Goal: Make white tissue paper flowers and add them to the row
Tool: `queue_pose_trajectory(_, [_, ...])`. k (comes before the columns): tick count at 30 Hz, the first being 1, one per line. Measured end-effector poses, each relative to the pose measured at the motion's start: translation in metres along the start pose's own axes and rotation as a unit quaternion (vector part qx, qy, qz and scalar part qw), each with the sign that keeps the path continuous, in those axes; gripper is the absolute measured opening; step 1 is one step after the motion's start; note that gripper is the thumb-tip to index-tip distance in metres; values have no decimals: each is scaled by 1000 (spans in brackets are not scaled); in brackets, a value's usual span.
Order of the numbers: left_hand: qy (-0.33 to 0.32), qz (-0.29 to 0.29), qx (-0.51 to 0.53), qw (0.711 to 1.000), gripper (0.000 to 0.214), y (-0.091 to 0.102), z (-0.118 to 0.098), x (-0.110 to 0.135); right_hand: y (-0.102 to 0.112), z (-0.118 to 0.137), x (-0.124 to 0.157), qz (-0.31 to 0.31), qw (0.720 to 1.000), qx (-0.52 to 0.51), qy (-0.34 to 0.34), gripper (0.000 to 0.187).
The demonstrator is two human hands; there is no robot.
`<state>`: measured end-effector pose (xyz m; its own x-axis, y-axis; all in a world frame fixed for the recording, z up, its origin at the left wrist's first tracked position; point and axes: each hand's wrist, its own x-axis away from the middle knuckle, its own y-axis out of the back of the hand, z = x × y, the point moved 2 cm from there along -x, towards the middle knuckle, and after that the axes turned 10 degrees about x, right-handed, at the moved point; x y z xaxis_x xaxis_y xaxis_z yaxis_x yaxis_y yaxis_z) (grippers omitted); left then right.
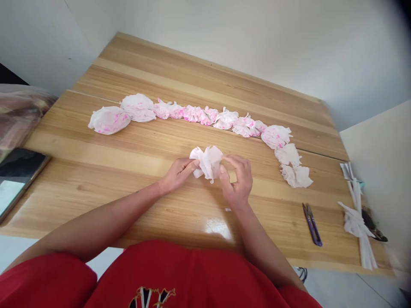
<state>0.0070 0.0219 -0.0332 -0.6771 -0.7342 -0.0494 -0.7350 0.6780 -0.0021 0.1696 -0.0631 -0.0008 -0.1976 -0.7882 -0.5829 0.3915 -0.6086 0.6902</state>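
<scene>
A white tissue paper flower (207, 161) is held just above the wooden table (96, 171) at its middle. My left hand (177, 174) pinches its left side with thumb and fingers. My right hand (236, 179) pinches a fold on its right side. Beyond my hands a curved row of several finished paper flowers (205, 115) runs across the table; most carry pink marks, and the last ones at the right (293, 169) are plain white.
Small purple snips (312, 224) lie near the table's front right. Folded white paper strips (358, 218) sit at the right edge. A dark tablet or phone (16, 179) rests at the left edge. White walls stand behind the table.
</scene>
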Motion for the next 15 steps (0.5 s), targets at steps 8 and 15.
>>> queue_pose_trajectory(8, [-8,-8,17,1000,54,0,-3,0,-7,12,4,49,994,70,61,19])
queue_pose_trajectory(15, [-17,-8,24,1000,45,-2,3,-3,-13,10,7,79,995,49,36,14])
